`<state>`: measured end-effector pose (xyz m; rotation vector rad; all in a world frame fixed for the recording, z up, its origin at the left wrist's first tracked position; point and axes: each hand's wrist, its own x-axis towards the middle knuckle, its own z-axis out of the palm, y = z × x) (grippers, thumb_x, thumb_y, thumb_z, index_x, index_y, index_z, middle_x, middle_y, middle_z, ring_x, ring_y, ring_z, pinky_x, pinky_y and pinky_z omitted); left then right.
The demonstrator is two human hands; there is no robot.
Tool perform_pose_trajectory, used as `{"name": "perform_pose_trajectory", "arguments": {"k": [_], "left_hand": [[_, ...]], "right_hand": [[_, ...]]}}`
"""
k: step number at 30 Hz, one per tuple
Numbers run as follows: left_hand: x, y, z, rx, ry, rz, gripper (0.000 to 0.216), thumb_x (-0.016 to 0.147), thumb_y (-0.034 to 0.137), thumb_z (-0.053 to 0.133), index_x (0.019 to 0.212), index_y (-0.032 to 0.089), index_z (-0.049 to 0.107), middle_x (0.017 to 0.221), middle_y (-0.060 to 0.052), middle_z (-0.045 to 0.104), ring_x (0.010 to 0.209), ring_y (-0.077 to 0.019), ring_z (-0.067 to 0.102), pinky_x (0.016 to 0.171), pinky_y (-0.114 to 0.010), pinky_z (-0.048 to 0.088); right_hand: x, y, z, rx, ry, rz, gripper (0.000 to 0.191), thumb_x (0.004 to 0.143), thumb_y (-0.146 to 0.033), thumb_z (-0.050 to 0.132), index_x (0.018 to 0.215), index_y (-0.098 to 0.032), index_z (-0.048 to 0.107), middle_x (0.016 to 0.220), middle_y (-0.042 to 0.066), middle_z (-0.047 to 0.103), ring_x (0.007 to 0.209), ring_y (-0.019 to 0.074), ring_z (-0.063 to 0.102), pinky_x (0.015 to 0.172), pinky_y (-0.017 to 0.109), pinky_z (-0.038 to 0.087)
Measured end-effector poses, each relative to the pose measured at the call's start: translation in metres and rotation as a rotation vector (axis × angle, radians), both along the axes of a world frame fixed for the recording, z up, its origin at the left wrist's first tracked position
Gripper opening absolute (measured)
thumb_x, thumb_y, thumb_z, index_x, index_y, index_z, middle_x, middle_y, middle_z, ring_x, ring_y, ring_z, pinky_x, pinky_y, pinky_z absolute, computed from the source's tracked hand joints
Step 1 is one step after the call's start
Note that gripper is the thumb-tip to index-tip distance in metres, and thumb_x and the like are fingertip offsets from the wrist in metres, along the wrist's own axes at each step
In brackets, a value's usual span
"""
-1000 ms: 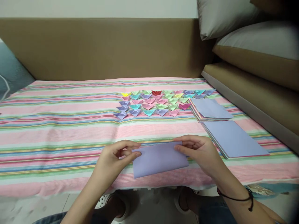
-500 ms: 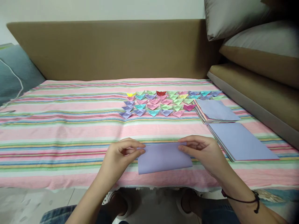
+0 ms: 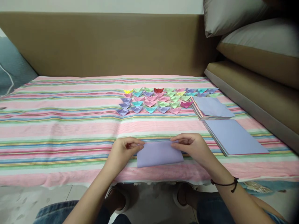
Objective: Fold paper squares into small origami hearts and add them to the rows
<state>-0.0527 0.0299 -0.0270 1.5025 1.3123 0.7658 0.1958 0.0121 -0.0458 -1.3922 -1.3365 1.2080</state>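
- Near the front edge of the striped cloth [image 3: 70, 127], a piece of purple paper [image 3: 160, 154] is lying between the two hands, its long side running roughly left to right; whether it is resting fully on the cloth or being lifted slightly, I cannot tell.
- The left hand [image 3: 123, 148] is pinching the far left corner, thumb on top and fingers curling behind – a narrow grip, with only the paper in it.
- The right hand [image 3: 193, 144] is pinching near the far right corner the same way, thumb and forefinger close together.
- Both hands are holding opposite ends, probably because that is lining up the far edge and stretching the paper flat; the paper seems to be doubled over, its fold facing the person.
- Beyond, small paper boats [image 3: 150, 109] are standing in rows, perhaps grouped there to leave working room in front.
- To the right, a farther stack [image 3: 213, 107] and a nearer stack [image 3: 235, 137] of sheets are lying just beside each other – presumably within easy reach of the right hand.
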Motion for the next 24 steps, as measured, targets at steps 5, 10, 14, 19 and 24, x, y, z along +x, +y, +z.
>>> {"name": "perform_pose_trajectory", "arguments": {"k": [5,10,14,19,24], "left_hand": [[0.006,0.005,-0.013,0.028,0.063,-0.019,0.020,0.069,0.032,0.066,0.079,0.016,0.074,0.071,-0.006,0.071,0.067,-0.0197,0.063,0.062,-0.029,0.049],[0.010,0.007,-0.019,0.088,0.178,-0.014,0.019,0.071,0.030,0.062,0.080,0.016,0.073,0.063,-0.004,0.066,0.057,-0.0154,0.056,0.052,-0.025,0.042],[0.011,0.007,-0.019,0.163,0.264,-0.053,0.018,0.074,0.027,0.059,0.080,0.018,0.072,0.061,-0.002,0.064,0.053,-0.0132,0.053,0.050,-0.023,0.038],[0.013,0.007,-0.017,0.250,0.364,-0.100,0.016,0.076,0.025,0.057,0.080,0.018,0.070,0.064,-0.002,0.064,0.056,-0.0137,0.054,0.054,-0.024,0.039],[0.014,0.008,-0.020,0.350,0.398,-0.105,0.019,0.074,0.017,0.058,0.090,0.019,0.067,0.083,-0.003,0.063,0.068,-0.0149,0.055,0.064,-0.028,0.044]], "right_hand": [[0.003,0.006,-0.011,0.043,-0.114,0.011,0.022,0.064,-0.033,0.073,0.077,-0.014,0.073,0.057,0.001,0.057,0.052,0.0125,0.051,0.046,0.024,0.042],[0.003,0.007,-0.013,0.075,-0.212,0.002,0.019,0.066,-0.030,0.070,0.076,-0.014,0.073,0.053,-0.002,0.048,0.049,0.0101,0.042,0.042,0.022,0.033],[0.004,0.008,-0.013,0.091,-0.264,0.008,0.016,0.066,-0.028,0.069,0.075,-0.015,0.073,0.053,-0.002,0.047,0.050,0.0105,0.042,0.044,0.022,0.032],[0.004,0.008,-0.013,0.105,-0.337,0.005,0.015,0.066,-0.027,0.068,0.075,-0.016,0.073,0.055,-0.001,0.051,0.053,0.0120,0.046,0.046,0.023,0.034],[0.004,0.009,-0.013,0.152,-0.411,-0.008,0.015,0.065,-0.025,0.069,0.079,-0.017,0.070,0.060,-0.001,0.054,0.055,0.0128,0.048,0.053,0.025,0.039]]}}
